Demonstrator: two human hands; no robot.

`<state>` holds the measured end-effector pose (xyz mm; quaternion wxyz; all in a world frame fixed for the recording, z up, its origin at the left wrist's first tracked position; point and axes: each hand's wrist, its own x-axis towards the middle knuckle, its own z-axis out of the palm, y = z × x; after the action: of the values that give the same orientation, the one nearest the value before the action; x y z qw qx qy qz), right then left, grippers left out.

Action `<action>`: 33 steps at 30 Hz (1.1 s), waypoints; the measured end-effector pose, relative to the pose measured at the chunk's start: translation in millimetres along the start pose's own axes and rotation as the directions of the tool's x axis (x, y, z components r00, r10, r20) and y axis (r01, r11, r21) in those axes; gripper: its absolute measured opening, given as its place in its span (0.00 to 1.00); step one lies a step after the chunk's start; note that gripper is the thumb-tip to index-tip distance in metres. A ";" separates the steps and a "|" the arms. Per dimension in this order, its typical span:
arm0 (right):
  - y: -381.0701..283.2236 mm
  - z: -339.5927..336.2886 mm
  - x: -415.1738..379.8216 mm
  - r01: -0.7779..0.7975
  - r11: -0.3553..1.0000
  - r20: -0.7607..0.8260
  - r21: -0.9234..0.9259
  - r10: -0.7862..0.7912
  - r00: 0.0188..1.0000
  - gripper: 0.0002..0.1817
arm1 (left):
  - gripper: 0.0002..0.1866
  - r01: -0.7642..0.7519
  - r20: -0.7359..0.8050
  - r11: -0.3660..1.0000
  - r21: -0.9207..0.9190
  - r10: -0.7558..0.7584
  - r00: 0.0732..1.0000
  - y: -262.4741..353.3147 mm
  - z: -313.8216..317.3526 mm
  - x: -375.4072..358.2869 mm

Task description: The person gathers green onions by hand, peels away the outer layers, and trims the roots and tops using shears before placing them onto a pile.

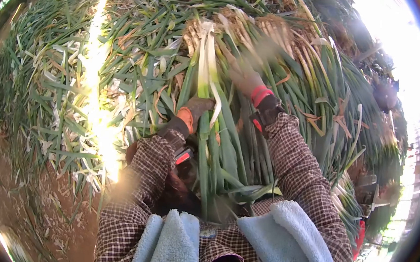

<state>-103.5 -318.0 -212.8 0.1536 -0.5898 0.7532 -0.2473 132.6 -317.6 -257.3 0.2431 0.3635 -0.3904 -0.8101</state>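
Observation:
My gloved left hand (196, 111) is closed around a few long green onions (206, 62), just below their pale stems. Their white ends point away from me and their green leaves hang down toward my lap. To the right, my gloved right hand (245, 78) reaches over unpeeled green onions (297, 63) with brown roots. Its fingers look stretched out, pointing up and left, though somewhat blurred. I cannot see anything held in it. One loose pale strip curls down beside my left hand.
Stripped leaves and pale peelings (63, 76) cover the ground on the left, crossed by a bright strip of sunlight. More rooted onions lie piled at the far side and right. A blue towel (290, 240) hangs over my shoulders. Brown soil (27, 189) shows at lower left.

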 end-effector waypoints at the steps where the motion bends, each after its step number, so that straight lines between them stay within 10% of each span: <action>1: -1.9 -0.8 1.1 0.004 1.000 0.017 0.013 -0.004 1.000 0.34 | 0.13 -0.172 0.067 0.980 0.097 0.166 0.984 -31.2 -35.4 27.3; 4: -4.6 -14.9 -11.5 -0.011 0.998 0.076 0.054 0.007 0.997 0.32 | 0.11 -0.147 -0.096 0.900 -0.410 0.118 0.988 2.3 -39.6 -5.3; 12: -10.8 -44.7 -121.5 -0.024 1.000 0.156 0.011 0.022 0.987 0.25 | 0.14 -0.137 -0.282 0.990 0.031 0.140 0.949 3.9 -62.4 -17.4; 17: -16.6 -54.6 -156.0 -0.064 0.988 0.238 -0.139 0.096 0.966 0.23 | 0.13 0.042 -0.237 0.968 -0.246 -0.102 0.966 2.8 -41.3 -13.5; 33: 8.5 -37.3 -120.6 -0.034 0.994 0.195 -0.105 0.054 0.979 0.22 | 0.13 -0.025 0.003 0.953 -0.302 0.027 1.000 -23.6 -36.1 60.7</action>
<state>-98.9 -192.9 -193.8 0.2034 -0.6015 0.7587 -0.1456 120.6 -361.5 -316.1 0.3048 0.3143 -0.2677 -0.8583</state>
